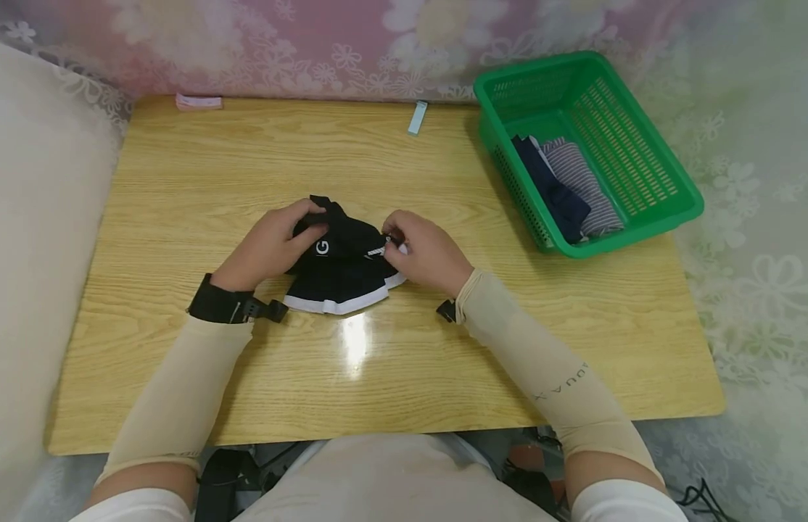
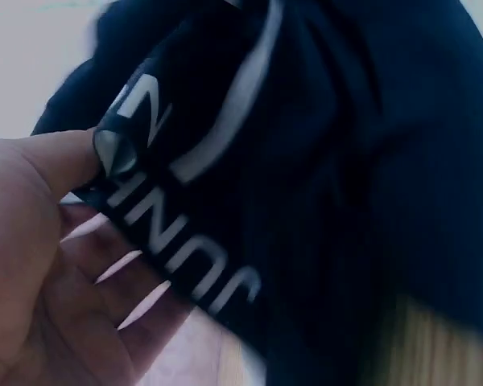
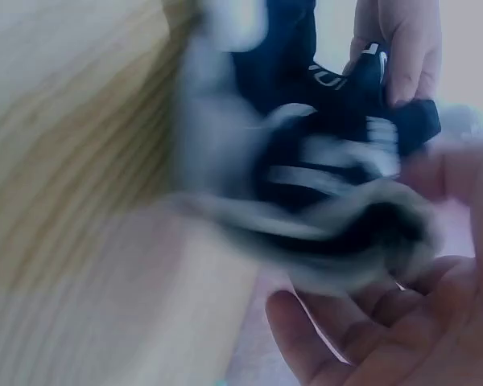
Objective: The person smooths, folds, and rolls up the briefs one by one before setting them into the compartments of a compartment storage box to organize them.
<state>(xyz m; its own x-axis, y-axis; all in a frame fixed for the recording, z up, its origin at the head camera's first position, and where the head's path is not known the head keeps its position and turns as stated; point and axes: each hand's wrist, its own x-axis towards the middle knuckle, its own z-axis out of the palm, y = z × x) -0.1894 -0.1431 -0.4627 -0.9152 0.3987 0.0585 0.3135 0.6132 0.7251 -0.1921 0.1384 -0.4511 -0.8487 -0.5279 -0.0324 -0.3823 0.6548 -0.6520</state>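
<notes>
A pair of black underpants (image 1: 344, 279) with white trim lies in the middle of the wooden table, its upper part lifted by both hands. My left hand (image 1: 267, 245) pinches the waistband between thumb and fingers at the upper left. In the left wrist view, white letters run along the waistband (image 2: 177, 241). On the other side, my right hand (image 1: 430, 250) pinches the waistband's right end, where more white lettering shows. The right wrist view is blurred, with white-edged cloth (image 3: 306, 233) bunched at that hand's thumb and fingers.
A green plastic basket (image 1: 629, 233) stands at the table's back right, holding a folded navy garment (image 1: 550, 192) and a striped one (image 1: 587, 188). Along the back edge lie a pink packet (image 1: 198, 103) and a pale blue strip (image 1: 418, 117).
</notes>
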